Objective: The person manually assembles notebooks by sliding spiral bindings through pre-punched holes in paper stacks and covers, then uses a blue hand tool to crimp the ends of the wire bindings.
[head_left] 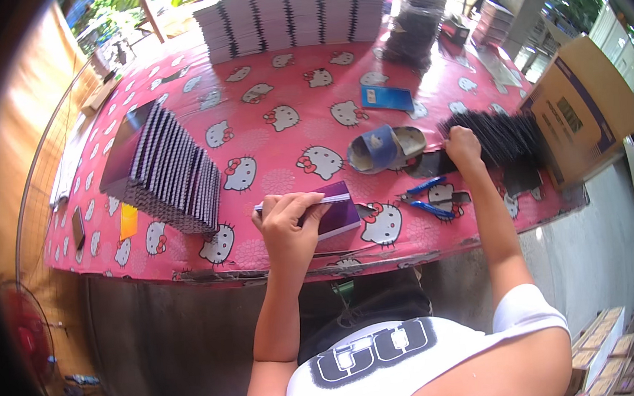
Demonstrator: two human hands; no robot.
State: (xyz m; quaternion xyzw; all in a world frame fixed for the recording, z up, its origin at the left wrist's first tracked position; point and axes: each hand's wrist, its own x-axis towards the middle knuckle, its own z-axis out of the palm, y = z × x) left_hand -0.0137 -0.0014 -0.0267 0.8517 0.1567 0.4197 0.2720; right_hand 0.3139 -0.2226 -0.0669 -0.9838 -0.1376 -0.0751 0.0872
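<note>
- Holding a purple notebook (335, 210) down near the front edge of the pink table (264, 90), the left hand (289, 219) has its fingers curled over the book's left end.
- The right hand (464, 145) sits on a heap of black binding combs (502, 135) off to the right. Its fingers look closed around some combs, but the view is too small to be sure.
- The notebook looks light and thin. Its cover is likely smooth and a bit bendy, so I think it is best held flat, by the long edge.
- The combs look thin, springy and easy to tangle. Pinching one near its middle seems safest.
- One notebook is in hand. One slanted row of dark notebooks (166, 172) stands to the left, too many to count.
- One long white pile of paper stacks (291, 14) sits at the far edge.
- Two rolls of tape (387, 148) lie in the middle, touching each other.
- One blue card (387, 97) lies beyond them.
- Blue-handled pliers (428, 197) lie just right of the notebook.
- One brown box (585, 106) stands at the right end.
</note>
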